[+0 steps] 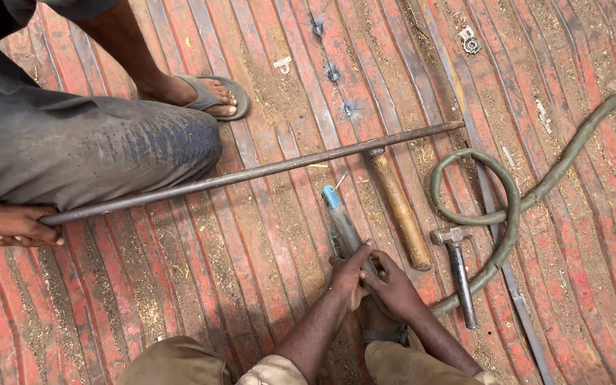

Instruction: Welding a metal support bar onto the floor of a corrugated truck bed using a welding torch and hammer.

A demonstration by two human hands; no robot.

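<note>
Below, two hands (368, 274) (both gripping), one electrode holder (342, 224)

Rusty matt metal rod (251, 173), worn wooden hammer handle (401, 210), chipped red ribbed metal floor (251, 271).

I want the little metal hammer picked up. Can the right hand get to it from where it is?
Probably yes. The right hand grips the welding holder with the left hand, but the metal hammer lies just beside it on the floor, nothing between them.
</note>
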